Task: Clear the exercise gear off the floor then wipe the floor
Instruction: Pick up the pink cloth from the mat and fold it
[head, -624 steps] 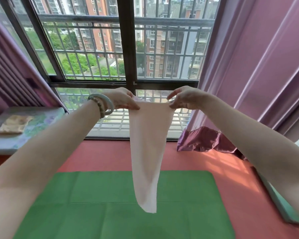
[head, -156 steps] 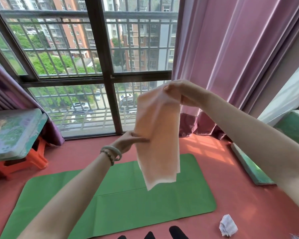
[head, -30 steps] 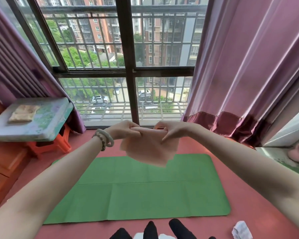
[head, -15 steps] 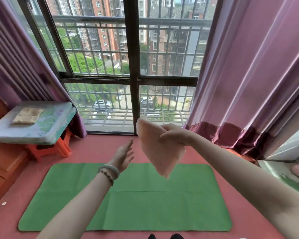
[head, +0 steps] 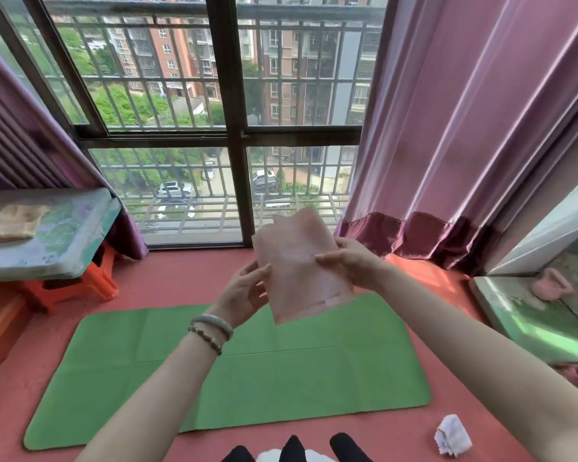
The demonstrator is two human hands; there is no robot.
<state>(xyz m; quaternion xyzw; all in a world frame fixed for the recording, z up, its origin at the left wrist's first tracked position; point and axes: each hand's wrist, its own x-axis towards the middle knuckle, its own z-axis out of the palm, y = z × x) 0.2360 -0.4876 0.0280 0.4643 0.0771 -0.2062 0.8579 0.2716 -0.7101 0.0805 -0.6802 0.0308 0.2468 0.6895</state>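
Observation:
I hold a folded pale pink stretch band [head: 299,265] upright in front of me, above the far edge of a green exercise mat [head: 247,368] spread on the red floor. My right hand [head: 349,261] pinches its right edge. My left hand [head: 247,290], with bracelets on the wrist, touches its lower left edge with the fingers curled around it. A crumpled white cloth [head: 452,440] lies on the floor at the lower right, in front of the mat.
A low table [head: 64,248] with a folded beige cloth [head: 12,223] stands on an orange stool at the left. A barred window is ahead, purple curtains on both sides. A green ledge [head: 528,318] with a small pink kettlebell [head: 551,285] is at the right. My dark-socked feet show at the bottom.
The long pink band has been folded into a small rectangle. In the last half second my left hand came back up to the band, which now stands flat between both hands.

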